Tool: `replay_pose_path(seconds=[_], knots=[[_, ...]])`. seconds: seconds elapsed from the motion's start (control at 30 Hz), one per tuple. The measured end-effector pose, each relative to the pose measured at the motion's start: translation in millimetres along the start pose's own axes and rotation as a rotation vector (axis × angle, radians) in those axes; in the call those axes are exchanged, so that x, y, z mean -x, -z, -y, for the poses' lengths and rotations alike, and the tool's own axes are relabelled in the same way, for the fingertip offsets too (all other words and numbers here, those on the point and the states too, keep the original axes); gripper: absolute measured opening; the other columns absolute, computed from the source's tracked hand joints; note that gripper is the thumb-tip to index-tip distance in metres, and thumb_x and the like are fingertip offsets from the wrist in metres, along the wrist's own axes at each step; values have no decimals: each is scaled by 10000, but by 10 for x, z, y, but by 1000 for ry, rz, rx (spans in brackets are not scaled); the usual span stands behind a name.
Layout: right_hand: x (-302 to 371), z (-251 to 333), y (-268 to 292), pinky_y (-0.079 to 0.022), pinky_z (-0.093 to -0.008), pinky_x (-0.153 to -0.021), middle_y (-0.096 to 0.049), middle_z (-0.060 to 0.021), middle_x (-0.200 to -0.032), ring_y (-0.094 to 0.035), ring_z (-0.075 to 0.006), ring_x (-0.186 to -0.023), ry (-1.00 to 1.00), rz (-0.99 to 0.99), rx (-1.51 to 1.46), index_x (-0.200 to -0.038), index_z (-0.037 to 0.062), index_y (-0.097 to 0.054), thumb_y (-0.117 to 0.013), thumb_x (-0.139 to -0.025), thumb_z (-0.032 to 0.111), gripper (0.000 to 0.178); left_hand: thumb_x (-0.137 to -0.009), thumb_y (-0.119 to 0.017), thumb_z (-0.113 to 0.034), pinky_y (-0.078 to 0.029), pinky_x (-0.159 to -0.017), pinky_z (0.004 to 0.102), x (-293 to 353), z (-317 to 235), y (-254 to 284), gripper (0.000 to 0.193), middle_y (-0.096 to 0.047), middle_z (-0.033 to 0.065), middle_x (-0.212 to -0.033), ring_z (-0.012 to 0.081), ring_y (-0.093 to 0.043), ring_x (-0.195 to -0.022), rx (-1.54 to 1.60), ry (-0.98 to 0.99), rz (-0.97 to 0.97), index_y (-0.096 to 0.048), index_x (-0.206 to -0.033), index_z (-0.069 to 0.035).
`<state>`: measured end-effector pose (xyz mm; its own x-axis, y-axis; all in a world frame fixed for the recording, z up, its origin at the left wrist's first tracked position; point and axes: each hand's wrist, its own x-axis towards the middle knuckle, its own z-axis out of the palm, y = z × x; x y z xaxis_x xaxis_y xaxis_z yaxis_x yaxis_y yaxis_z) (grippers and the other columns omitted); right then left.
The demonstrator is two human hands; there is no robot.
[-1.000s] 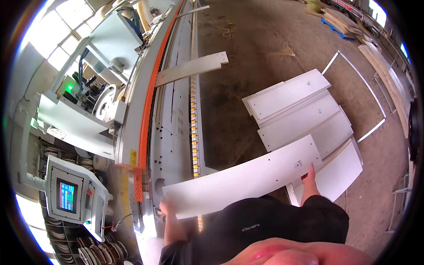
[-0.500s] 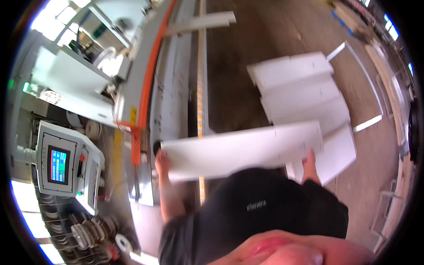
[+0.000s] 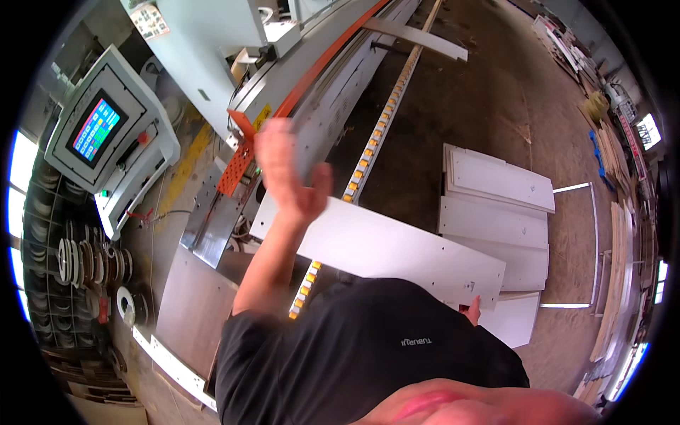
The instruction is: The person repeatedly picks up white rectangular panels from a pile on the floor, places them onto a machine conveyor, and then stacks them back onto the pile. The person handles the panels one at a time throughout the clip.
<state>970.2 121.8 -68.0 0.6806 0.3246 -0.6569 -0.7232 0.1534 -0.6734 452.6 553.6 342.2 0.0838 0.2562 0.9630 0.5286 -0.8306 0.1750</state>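
As floor (image 3: 496,106) spreads beyond, right hand (image 3: 473,309) grips panel's (image 3: 397,249) edge.

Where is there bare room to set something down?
Bare floor shows between the yellow-studded rail and the stacked white panels. The brownish board between metal plate and white strip looks bare. It's crowded where the held panel spans the rail, and around the rolls.

The near panel (image 3: 397,248) crosses over the near part of the roller strip (image 3: 371,145), a far panel (image 3: 429,41) crosses it farther along, the machine (image 3: 202,64) stands left of the strip, the console (image 3: 74,113) left of the machine, reels (image 3: 88,265) nearer than the console, and stacked panels (image 3: 492,219) right of the strip.
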Motion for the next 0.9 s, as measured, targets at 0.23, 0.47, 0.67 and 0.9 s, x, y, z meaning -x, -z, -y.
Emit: replay_pose_path(seconds=[0.23, 0.47, 0.67, 0.9], knots=[[277, -56, -198, -517, -384, -1008, -640, -101, -1300, -626, -243, -1163, -64, 106, 70, -1357, 59, -542, -671, -987, 388, 511, -841, -724, -217, -300, -1199, 506, 2420, -170, 29, 606, -544, 66, -1466, 284, -449, -1408, -72, 494, 951, -548, -1413, -122], [756, -290, -602, -517, -389, -1002, -667, -129, -1219, -639, -252, -1134, -315, 179, 262, -1334, 37, -551, -595, -1026, 411, 486, -854, -710, -385, -215, -1203, 579, 3241, -108, 613, 736, -397, 113, -1580, 358, -336, -1470, -562, 805, 815, -456, -1482, -97], [1162, -480, -928, -538, -374, -937, -682, -130, -1136, -651, -246, -1071, -504, 289, 377, -1311, 41, -564, -554, -1043, 428, 470, -943, -691, -223, -573, -775, 427, 3575, 557, 779, 823, -619, 185, -1230, 239, -655, -965, -139, 1700, -11, -203, -1595, -112], [1398, -672, -1051, -582, -359, -828, -683, -121, -1088, -660, -238, -1001, -475, 168, 392, -1299, 60, -571, -551, -1049, 403, 425, -952, -660, -112, -430, -494, 277, 3243, 661, 597, 793, -585, 30, -891, 106, -526, -657, 276, 1823, -221, -213, -1605, -170]])
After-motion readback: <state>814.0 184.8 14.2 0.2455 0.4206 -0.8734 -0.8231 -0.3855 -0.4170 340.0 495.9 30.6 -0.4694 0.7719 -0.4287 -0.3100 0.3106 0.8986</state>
